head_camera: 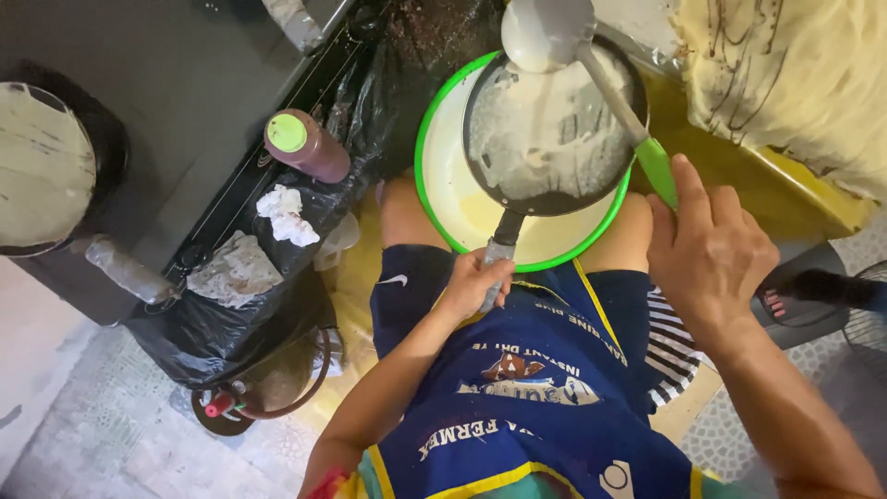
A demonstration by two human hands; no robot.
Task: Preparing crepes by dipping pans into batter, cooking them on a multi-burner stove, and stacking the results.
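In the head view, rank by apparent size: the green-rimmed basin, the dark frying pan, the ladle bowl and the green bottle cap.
1. Green-rimmed basin, largest.
2. Dark frying pan, held over it, so nearer the camera; the order seems safe.
3. Ladle bowl, nearer still, so it may look oversized.
4. Green bottle cap, smallest.

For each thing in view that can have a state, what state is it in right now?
frying pan: tilted over the basin, thinly coated with white batter
ladle: held over the pan, smeared with batter
green-rimmed basin: holds pale batter
left hand: closed on the pan handle
right hand: closed on the ladle's green handle
bottle: green cap on, lying tilted
second pan: on the left, coated with batter
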